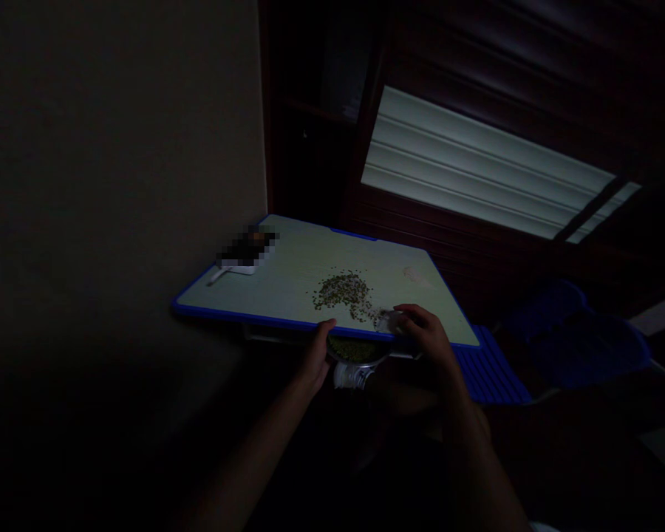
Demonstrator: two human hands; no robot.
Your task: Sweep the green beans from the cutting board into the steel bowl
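A spread of small greenish-brown seeds or grains (pixel 343 290) lies on the pale, blue-edged tabletop (pixel 288 292). Just below the near edge is a metal bowl (pixel 360 362) with green grains (pixel 355 347) inside, partly hidden by the table. My left hand (pixel 315 360) is closed at the bowl's left side, its thumb up by the table edge. My right hand (pixel 428 332) is bent over the near edge, fingers curled around a small, pale, see-through piece (pixel 386 321) beside the grains. Dim light hides what that piece is.
At the table's left corner sits a white tray (pixel 247 269), its contents blurred out. A blue plastic chair (pixel 490 369) stands at right. Beyond the table are dark wooden panels with a pale slatted section (pixel 476 159); a plain wall (pixel 122 148) rises at left.
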